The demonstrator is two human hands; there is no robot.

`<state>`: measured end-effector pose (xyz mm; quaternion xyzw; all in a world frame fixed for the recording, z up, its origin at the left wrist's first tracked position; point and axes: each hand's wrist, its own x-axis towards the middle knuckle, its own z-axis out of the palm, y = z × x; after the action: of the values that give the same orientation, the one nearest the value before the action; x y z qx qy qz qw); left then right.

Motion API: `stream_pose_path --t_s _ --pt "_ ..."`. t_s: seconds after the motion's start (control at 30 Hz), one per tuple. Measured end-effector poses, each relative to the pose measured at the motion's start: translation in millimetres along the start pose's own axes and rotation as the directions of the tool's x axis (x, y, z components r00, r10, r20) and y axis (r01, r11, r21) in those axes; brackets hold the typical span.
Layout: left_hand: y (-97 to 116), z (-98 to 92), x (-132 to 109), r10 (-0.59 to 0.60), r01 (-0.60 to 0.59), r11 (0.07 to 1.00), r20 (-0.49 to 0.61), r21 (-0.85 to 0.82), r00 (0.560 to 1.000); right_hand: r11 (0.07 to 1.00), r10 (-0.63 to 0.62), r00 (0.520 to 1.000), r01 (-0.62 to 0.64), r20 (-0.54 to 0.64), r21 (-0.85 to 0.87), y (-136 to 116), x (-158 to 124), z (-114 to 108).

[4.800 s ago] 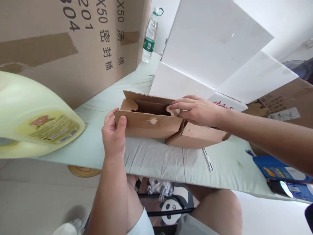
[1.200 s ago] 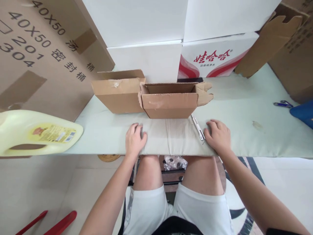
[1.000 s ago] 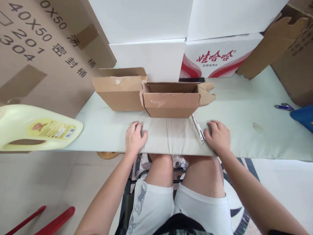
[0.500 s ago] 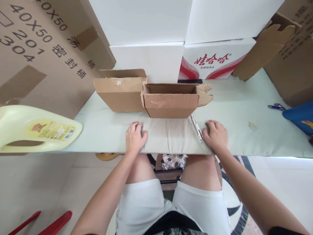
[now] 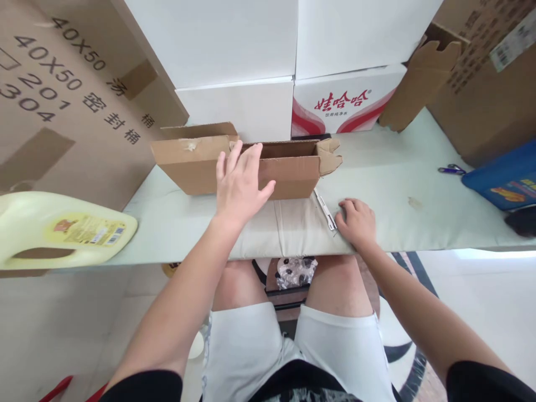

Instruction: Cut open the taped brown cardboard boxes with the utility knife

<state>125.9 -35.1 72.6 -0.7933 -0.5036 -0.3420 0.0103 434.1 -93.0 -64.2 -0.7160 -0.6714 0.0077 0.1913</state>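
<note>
Tabletop [image 5: 389, 178]: cardboard box [image 5: 293, 177] long axis L-R, mouth up.

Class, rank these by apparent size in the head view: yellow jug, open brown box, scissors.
1. yellow jug, though nearer the camera, so unsure
2. open brown box
3. scissors, clearly smallest

A plain brown box [image 5: 293, 177] has a pale yellow jug [image 5: 50, 229] to its left and a white, red-striped carton [image 5: 347, 103] behind it.
</note>
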Motion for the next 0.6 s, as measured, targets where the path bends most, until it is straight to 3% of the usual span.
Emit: stream_pose_path --t_s 0.07,0.17,0.27,0.37,0.47,0.6 --pt "4 0.7 15 -0.038 0.026 0.995 0.130 0.093 0.991 1.000 -0.007 1.000 0.007 -0.008 0.007 0 0 0" --pt "6 -4.7 9 0.010 -0.057 0.971 0.200 0.231 0.980 1.000 -0.011 1.000 0.011 -0.016 0.017 0 0 0" --pt "11 -18.9 -19 0.186 -0.218 0.932 0.134 0.290 0.973 1.000 -0.006 1.000 0.006 -0.016 0.024 0 0 0" --pt "14 -33.2 -51 0.350 -0.339 0.892 0.018 0.300 0.937 1.000 0.003 1.000 -0.003 -0.002 0.021 0 1 -1" --pt "11 -39.9 -76 0.378 -0.350 0.898 -0.060 0.267 0.924 1.000 0.011 1.000 -0.012 0.019 0.011 1 1 -2" --pt "1 -37.7 -93 0.310 -0.288 0.941 -0.114 0.180 0.944 1.000 0.024 0.999 -0.024 0.031 -0.007 0 1 -3"
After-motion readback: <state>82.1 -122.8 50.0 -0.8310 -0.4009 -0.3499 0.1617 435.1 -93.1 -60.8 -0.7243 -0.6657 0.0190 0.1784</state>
